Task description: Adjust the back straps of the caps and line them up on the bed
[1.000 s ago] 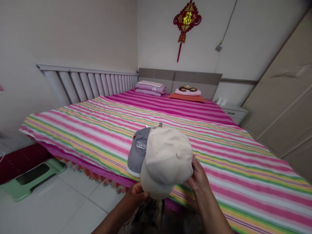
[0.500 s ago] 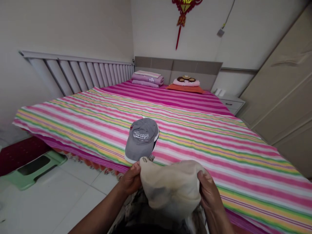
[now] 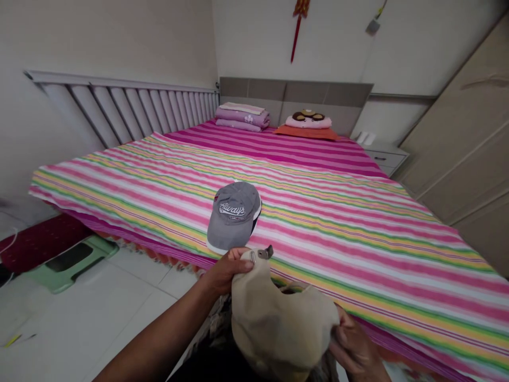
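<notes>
A beige baseball cap [image 3: 278, 318] is held between both hands at the near edge of the bed, its back strap with a metal buckle facing up and its rear opening showing. My left hand [image 3: 230, 268] pinches it beside the buckle. At the other side, my right hand [image 3: 352, 345] grips the cap's edge, with some fingers hidden behind it. Just beyond my left hand a grey baseball cap [image 3: 234, 215] with white "Always" lettering lies on the striped sheet [image 3: 338, 228], brim toward me. It rests on another cap, of which a white and dark edge shows.
Folded purple bedding [image 3: 242, 118] and an orange pillow [image 3: 306, 132] with a pink item on top sit by the headboard [image 3: 254, 90]. A green stool [image 3: 75, 262] stands on the tiled floor at left. A nightstand [image 3: 385, 158] is at far right.
The beige cap has turned and tilted, bringing its strap buckle and rear opening into view. My right hand has moved lower and right. The view has tipped slightly downward.
</notes>
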`<act>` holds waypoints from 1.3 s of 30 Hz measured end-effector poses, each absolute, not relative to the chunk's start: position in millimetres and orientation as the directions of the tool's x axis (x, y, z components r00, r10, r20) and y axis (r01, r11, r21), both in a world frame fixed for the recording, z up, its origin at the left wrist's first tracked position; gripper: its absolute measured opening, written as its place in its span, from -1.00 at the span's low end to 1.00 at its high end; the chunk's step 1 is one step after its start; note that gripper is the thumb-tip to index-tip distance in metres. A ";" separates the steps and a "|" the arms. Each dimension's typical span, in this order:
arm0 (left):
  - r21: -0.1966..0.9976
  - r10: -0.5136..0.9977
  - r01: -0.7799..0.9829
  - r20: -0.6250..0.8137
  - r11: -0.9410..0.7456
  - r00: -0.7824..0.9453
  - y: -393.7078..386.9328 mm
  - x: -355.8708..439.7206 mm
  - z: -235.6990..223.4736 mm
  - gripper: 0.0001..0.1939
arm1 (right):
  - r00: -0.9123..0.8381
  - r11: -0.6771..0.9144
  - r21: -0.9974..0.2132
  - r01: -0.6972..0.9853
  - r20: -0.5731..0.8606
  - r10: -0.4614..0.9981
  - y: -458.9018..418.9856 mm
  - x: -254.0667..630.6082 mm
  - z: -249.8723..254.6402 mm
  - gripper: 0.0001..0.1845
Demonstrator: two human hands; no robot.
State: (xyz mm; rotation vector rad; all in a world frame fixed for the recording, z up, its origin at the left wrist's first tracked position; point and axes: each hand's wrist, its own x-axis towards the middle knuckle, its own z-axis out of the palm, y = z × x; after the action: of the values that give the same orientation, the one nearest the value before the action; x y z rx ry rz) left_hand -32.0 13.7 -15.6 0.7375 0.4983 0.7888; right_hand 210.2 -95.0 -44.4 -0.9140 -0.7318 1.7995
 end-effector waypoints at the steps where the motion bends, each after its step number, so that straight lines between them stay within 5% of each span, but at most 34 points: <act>1: 0.761 0.773 -0.431 -0.142 0.485 0.618 14.0 -32.5 -13.5 -0.71 | -0.276 -0.374 -0.802 -0.465 -0.270 0.923 -96.7 213.2 -44.9 -0.32; 9: 0.854 0.760 -0.337 -0.100 0.397 0.642 16.2 -31.2 8.5 -0.69 | -0.413 -0.201 -0.972 -0.118 -0.135 0.901 -89.2 238.5 -37.1 -0.20; 13: 0.881 0.778 -0.325 -0.075 0.344 0.623 13.5 -25.9 13.1 -0.70 | -0.500 -0.131 -0.971 -0.199 -0.014 0.866 -82.5 233.0 -22.7 -0.24; 19: 0.901 0.771 -0.292 -0.071 0.322 0.632 11.4 -19.6 17.2 -0.68 | -0.466 0.014 -0.948 -0.319 0.169 0.869 -77.3 215.4 -1.9 -0.68; 26: 0.870 0.736 -0.321 -0.068 0.375 0.674 13.9 -11.7 22.8 -0.68 | -0.342 -0.061 -0.916 -0.397 0.086 0.936 -81.7 207.7 12.6 -0.60; 32: 0.872 0.723 -0.321 -0.052 0.369 0.689 14.0 -7.0 21.5 -0.72 | -0.240 -0.078 -0.855 -0.513 0.055 0.969 -78.0 201.1 29.6 -0.72; 39: 0.955 0.700 -0.224 0.025 0.194 0.714 13.0 -11.1 23.9 -0.64 | -0.301 -0.121 -0.856 -0.503 0.043 0.953 -67.5 198.4 33.6 -0.77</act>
State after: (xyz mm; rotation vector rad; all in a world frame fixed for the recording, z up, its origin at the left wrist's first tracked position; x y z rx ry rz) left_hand -11.1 13.0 23.9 1.2126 0.4711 0.6824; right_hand 198.4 -67.5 33.6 -0.6602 -0.9763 1.6667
